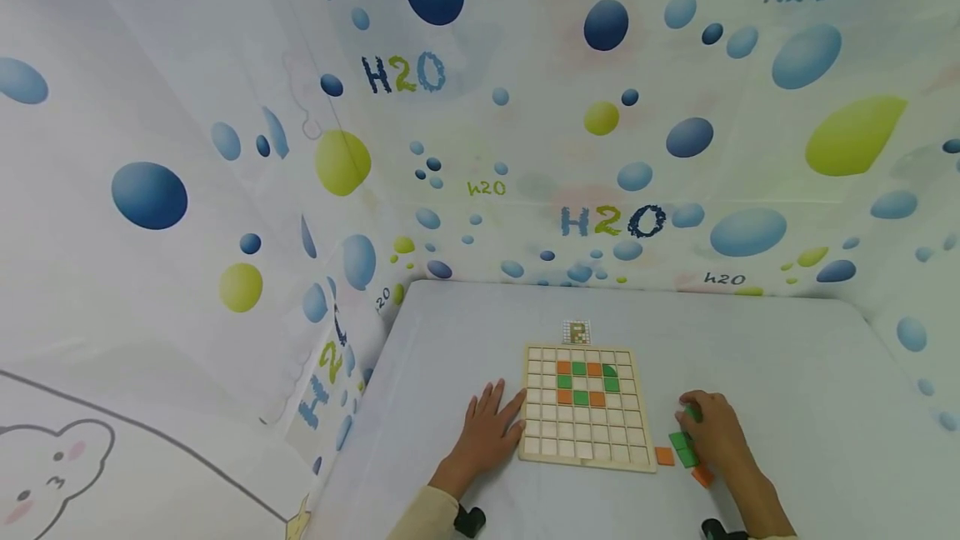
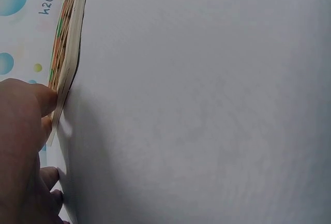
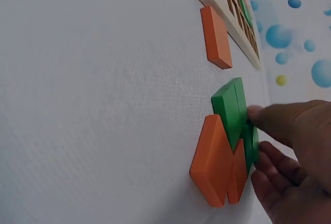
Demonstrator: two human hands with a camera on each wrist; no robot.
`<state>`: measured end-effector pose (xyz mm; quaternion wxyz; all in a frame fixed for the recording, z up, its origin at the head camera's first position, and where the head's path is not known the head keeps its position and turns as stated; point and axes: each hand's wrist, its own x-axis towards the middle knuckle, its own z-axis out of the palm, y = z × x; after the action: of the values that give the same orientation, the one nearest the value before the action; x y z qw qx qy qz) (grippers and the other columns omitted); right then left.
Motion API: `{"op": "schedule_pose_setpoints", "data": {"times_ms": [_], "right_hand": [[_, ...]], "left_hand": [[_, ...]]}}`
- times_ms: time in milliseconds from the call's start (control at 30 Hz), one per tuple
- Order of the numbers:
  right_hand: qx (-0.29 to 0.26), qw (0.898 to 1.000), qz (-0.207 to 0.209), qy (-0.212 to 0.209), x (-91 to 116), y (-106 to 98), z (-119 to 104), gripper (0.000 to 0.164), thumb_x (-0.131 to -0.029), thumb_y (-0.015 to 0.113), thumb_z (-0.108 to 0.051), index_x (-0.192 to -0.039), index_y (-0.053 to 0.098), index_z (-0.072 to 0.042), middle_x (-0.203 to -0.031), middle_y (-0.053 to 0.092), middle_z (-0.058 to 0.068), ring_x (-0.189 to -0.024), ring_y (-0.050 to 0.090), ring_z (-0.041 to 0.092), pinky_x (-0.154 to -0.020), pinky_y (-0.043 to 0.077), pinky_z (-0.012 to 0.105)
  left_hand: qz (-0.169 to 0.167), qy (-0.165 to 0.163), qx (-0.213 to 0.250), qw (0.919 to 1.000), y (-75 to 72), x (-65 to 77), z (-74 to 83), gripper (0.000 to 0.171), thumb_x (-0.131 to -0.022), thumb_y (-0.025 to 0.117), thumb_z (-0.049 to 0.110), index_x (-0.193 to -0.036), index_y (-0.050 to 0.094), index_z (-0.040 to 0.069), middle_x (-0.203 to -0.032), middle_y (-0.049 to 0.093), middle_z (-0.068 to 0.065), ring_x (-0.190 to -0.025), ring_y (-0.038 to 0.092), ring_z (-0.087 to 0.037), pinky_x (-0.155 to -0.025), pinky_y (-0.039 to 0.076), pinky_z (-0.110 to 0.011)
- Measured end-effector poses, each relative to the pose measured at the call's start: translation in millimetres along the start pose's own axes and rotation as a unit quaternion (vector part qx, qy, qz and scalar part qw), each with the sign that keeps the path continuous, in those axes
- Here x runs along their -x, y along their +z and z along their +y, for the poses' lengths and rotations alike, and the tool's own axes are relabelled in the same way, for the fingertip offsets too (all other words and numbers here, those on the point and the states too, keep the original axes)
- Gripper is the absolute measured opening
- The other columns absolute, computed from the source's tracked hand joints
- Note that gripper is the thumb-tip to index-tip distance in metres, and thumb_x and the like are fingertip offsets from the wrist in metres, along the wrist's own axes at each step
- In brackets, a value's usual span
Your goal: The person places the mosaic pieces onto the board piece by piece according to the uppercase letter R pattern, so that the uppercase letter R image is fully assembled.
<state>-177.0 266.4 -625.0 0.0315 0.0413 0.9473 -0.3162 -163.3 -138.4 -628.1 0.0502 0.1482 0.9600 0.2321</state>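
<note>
A square wooden grid board lies on the table, with several orange tiles and green tiles in its upper cells. My left hand rests beside its left edge, fingers spread, thumb and index finger touching the rim. Right of the board, my right hand pinches a green tile between thumb and fingers. That tile is partly hidden by the hand in the right wrist view. Close to it lie other green blocks and orange blocks.
One orange tile lies apart, near the board's lower right corner. A small pattern card sits behind the board's far edge. The table has a white cover, and printed cloth walls stand behind it and at both sides.
</note>
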Motion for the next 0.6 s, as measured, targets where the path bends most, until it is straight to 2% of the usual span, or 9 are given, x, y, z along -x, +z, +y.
{"op": "schedule_pose_setpoints", "data": {"times_ms": [100,300,433,600], "right_hand": [[0.002,1.0,0.001,-0.001,0,1,0,0.038,-0.098,0.073,-0.014,-0.128,0.062,0.007,-0.125,0.056,0.036,-0.112,0.059,0.049,-0.091,0.052,0.061],[0.011,1.0,0.001,-0.001,4,-7,-3,0.033,-0.097,0.073,-0.014,-0.12,0.065,0.008,-0.115,0.06,0.032,-0.104,0.06,0.046,-0.085,0.052,0.06],[0.014,1.0,-0.01,0.0,9,-16,-4,0.04,-0.097,0.074,-0.019,-0.125,0.063,0.008,-0.119,0.06,0.033,-0.109,0.059,0.049,-0.086,0.051,0.062],[0.026,1.0,-0.017,0.006,17,-25,-1,0.05,-0.095,0.077,-0.032,-0.123,0.062,0.007,-0.117,0.061,0.033,-0.107,0.061,0.049,-0.077,0.051,0.061]], "left_hand": [[0.001,0.0,-0.001,1.0,0.6,-0.3,-0.4,0.054,-0.11,0.049,0.037,-0.162,0.045,0.023,-0.171,0.03,-0.02,-0.159,0.025,-0.045,-0.123,0.021,-0.069],[0.002,0.002,0.001,1.0,2.6,-0.7,-1.8,0.054,-0.11,0.049,0.038,-0.162,0.045,0.023,-0.172,0.03,-0.02,-0.159,0.024,-0.045,-0.124,0.021,-0.069],[0.008,0.007,0.003,0.9999,3.9,-1.0,-2.5,0.054,-0.11,0.049,0.038,-0.162,0.046,0.023,-0.171,0.03,-0.021,-0.158,0.025,-0.046,-0.123,0.021,-0.07],[0.015,0.013,0.003,0.9998,4.9,-1.9,-2.8,0.054,-0.11,0.05,0.038,-0.161,0.046,0.022,-0.17,0.031,-0.023,-0.157,0.025,-0.049,-0.121,0.021,-0.073]]}}
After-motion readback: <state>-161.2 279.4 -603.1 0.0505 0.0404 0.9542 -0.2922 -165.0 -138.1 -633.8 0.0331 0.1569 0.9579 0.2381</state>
